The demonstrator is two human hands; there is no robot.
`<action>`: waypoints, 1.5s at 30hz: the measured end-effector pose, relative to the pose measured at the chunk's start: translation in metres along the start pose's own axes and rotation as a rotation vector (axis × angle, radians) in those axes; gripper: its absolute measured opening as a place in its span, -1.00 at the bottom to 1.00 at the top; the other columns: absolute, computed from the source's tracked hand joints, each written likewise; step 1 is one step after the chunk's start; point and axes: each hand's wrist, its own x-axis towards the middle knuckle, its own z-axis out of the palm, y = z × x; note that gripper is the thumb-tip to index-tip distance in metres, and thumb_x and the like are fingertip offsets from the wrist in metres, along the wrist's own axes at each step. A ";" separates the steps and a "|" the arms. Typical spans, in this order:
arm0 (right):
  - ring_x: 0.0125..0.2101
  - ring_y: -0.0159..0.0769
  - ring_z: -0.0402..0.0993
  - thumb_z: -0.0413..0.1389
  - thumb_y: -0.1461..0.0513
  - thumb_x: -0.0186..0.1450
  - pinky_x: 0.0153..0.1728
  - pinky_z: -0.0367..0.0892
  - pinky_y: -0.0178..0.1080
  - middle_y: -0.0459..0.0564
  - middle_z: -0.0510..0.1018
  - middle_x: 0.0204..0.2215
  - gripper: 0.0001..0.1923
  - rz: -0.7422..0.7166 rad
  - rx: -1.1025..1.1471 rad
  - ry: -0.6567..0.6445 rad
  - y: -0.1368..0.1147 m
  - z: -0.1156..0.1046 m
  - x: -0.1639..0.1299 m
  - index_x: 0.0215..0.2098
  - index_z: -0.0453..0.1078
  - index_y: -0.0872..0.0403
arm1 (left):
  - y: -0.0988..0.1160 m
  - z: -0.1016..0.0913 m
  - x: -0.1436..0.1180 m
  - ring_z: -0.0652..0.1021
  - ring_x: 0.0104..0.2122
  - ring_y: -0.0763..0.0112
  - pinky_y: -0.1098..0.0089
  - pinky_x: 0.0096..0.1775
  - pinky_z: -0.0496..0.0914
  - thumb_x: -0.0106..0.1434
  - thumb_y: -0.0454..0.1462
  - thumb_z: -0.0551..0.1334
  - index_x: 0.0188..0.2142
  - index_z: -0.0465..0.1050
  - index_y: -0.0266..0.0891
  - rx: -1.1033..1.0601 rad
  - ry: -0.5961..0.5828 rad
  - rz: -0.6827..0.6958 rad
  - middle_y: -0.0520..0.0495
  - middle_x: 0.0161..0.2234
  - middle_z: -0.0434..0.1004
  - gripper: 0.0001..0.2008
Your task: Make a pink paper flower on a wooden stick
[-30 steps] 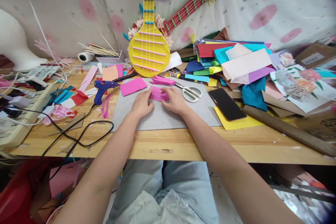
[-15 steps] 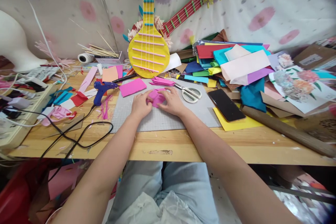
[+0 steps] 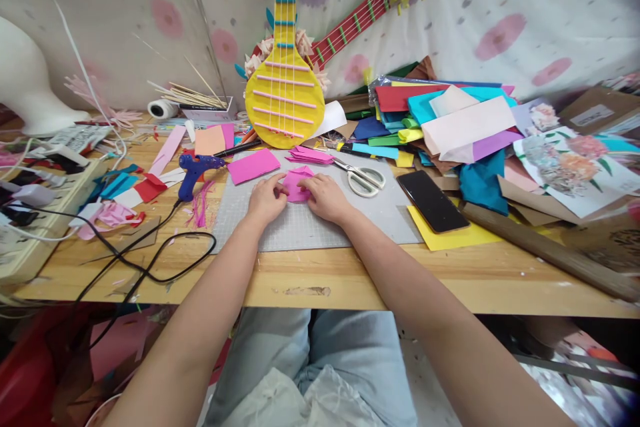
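Observation:
A small piece of pink craft paper (image 3: 297, 181), creased near its top, is between my hands over the grey cutting mat (image 3: 300, 235). My left hand (image 3: 267, 200) has its fingers curled at the paper's left edge, thumb and forefinger close together. From the right, my right hand (image 3: 325, 197) grips the other edge with bent fingers, hiding part of it. Just beyond lie a stack of cut pink pieces (image 3: 309, 155) and a flat pink rectangle (image 3: 254, 165). White-handled scissors (image 3: 364, 181) rest to the right of my right hand.
A blue glue gun (image 3: 193, 173) with a black cord lies left of the mat. Behind stands a yellow paper lute (image 3: 284, 107). On the right are a phone (image 3: 433, 201), a wooden stick (image 3: 545, 248) and piled coloured paper (image 3: 465, 120). A power strip (image 3: 55, 227) sits far left.
My fingers have shifted on the pink paper, uncovering more of it, and it looks flatter. The left hand has drawn slightly left; the view has barely moved.

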 end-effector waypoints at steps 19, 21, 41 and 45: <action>-0.25 -0.27 0.27 0.06 0.18 0.21 -0.15 0.18 -0.20 -0.01 0.49 -0.35 -0.84 0.179 0.190 0.072 0.002 0.012 0.002 -0.39 0.43 0.08 | 0.004 0.003 -0.004 0.34 -0.14 0.22 0.23 -0.07 0.22 0.01 -0.26 0.20 -0.42 0.37 -0.16 0.192 -0.013 0.029 -0.05 -0.27 0.43 -0.91; -0.27 -0.27 0.27 0.07 0.18 0.20 -0.16 0.18 -0.21 0.00 0.47 -0.37 -0.85 0.245 0.182 0.087 0.000 0.016 0.004 -0.42 0.42 0.09 | 0.005 0.003 -0.004 0.33 -0.12 0.20 0.21 -0.06 0.20 0.02 -0.25 0.20 -0.44 0.40 -0.15 0.201 -0.011 0.011 -0.05 -0.26 0.43 -0.93; -0.21 -0.16 0.24 0.00 0.19 0.21 -0.16 0.20 -0.12 0.10 0.35 -0.32 -0.84 0.407 0.037 0.080 -0.007 0.024 0.011 -0.39 0.35 0.11 | 0.006 0.004 -0.004 0.32 -0.10 0.16 0.14 0.00 0.15 0.01 -0.27 0.20 -0.46 0.47 -0.10 0.206 -0.020 -0.018 -0.04 -0.24 0.44 -0.91; -0.24 -0.15 0.24 0.01 0.19 0.20 -0.18 0.22 -0.11 0.10 0.35 -0.34 -0.85 0.396 0.042 0.117 -0.006 0.025 0.011 -0.41 0.34 0.10 | 0.007 0.003 -0.004 0.32 -0.11 0.17 0.15 0.00 0.15 0.01 -0.27 0.20 -0.46 0.46 -0.10 0.211 -0.030 -0.024 -0.04 -0.25 0.43 -0.92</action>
